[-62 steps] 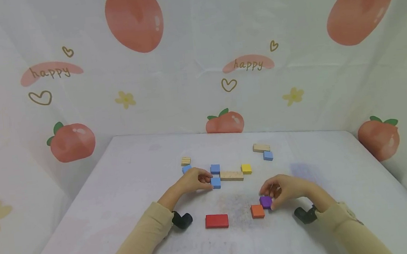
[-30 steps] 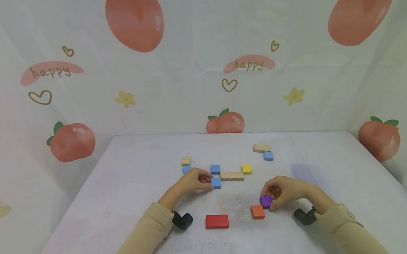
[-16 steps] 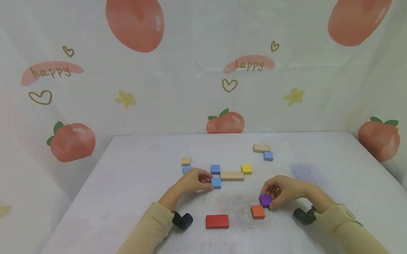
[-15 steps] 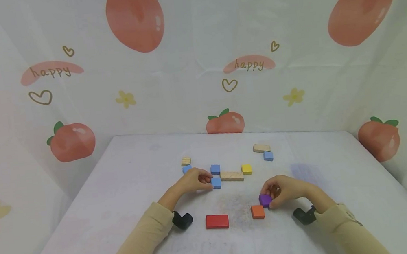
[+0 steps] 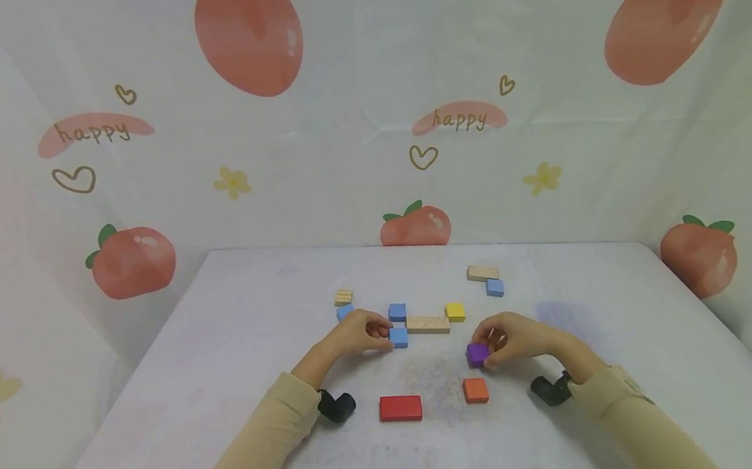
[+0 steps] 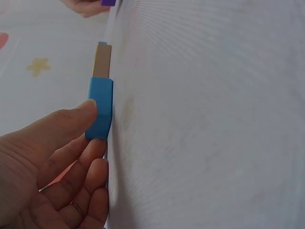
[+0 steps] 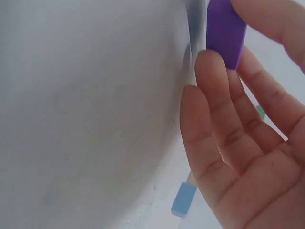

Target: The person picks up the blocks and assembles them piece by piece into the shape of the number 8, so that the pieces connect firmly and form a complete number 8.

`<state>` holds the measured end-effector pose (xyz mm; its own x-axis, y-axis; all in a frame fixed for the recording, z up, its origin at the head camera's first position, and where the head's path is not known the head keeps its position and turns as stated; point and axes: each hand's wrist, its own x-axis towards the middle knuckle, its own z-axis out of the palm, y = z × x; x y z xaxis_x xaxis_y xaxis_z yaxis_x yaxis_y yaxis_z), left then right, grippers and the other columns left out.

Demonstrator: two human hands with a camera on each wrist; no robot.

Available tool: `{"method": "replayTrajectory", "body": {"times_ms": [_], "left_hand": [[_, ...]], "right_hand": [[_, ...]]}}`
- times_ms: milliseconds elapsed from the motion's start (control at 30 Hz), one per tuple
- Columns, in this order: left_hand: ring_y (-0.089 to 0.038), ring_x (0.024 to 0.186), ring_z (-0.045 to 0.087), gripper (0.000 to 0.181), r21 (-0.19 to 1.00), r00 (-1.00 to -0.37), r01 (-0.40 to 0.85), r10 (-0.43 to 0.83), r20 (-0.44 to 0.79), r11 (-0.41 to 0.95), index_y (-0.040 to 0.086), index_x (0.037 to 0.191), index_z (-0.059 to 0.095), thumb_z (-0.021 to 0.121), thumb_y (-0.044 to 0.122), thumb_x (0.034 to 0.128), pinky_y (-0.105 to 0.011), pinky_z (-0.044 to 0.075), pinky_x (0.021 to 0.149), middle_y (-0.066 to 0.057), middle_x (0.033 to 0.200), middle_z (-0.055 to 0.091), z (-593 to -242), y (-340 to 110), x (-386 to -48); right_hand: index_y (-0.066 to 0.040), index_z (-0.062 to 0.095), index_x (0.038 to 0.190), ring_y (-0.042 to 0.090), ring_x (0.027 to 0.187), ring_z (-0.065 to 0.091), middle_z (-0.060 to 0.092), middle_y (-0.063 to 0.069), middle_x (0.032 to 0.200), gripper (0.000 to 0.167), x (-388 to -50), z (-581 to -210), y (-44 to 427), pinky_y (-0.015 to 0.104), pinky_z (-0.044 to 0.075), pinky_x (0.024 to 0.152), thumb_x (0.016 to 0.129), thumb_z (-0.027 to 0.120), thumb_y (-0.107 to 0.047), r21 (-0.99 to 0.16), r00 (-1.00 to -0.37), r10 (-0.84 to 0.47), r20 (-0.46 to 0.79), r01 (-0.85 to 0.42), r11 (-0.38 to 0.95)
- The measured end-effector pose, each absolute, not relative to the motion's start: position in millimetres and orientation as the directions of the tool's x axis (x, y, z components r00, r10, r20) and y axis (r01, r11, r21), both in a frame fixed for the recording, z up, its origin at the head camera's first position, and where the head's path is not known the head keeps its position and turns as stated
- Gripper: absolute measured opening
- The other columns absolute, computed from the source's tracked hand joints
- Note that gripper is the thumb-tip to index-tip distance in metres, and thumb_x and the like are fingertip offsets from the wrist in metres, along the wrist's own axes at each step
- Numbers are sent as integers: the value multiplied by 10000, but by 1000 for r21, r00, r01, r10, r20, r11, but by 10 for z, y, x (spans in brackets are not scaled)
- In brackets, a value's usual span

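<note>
In the head view the left hand (image 5: 358,333) pinches a light blue block (image 5: 398,338) at the left end of a long wooden block (image 5: 428,324). Its thumb lies on the blue block (image 6: 101,102) in the left wrist view, the other fingers curled beneath. The right hand (image 5: 518,338) pinches a purple block (image 5: 477,355) between thumb and fingers, in front of a yellow block (image 5: 454,312). The right wrist view shows the purple block (image 7: 226,33) at the fingertips. A second blue block (image 5: 397,312) sits just behind the pinched one.
Nearer the front lie a red block (image 5: 400,408) and an orange block (image 5: 476,390). At the back right, a wooden block (image 5: 483,272) touches a blue block (image 5: 494,288). A striped wooden block (image 5: 343,297) and a partly hidden blue block (image 5: 346,312) are behind the left hand.
The right hand has carried the purple block back and to the left, away from the orange block toward the long wooden block. The left hand has stayed in place on the light blue block.
</note>
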<state>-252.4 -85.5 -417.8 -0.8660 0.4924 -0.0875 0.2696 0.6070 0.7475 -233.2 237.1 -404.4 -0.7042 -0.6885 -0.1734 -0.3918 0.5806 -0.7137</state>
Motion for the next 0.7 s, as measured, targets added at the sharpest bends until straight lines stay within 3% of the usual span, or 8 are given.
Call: {"method": "replayTrajectory", "body": {"times_ms": [700], "left_hand": [[-77, 741, 524, 323, 749, -870, 256, 483, -97, 611, 13, 1052, 678, 753, 146, 767, -165, 444, 662, -51, 866, 659, -4197, -861, -2528]], "right_hand": [[-18, 624, 1056, 118, 833, 565, 632, 69, 948, 324, -2447, -4111, 2197, 232, 515, 764, 796, 724, -183, -662, -789, -596, -145, -371, 652]]}}
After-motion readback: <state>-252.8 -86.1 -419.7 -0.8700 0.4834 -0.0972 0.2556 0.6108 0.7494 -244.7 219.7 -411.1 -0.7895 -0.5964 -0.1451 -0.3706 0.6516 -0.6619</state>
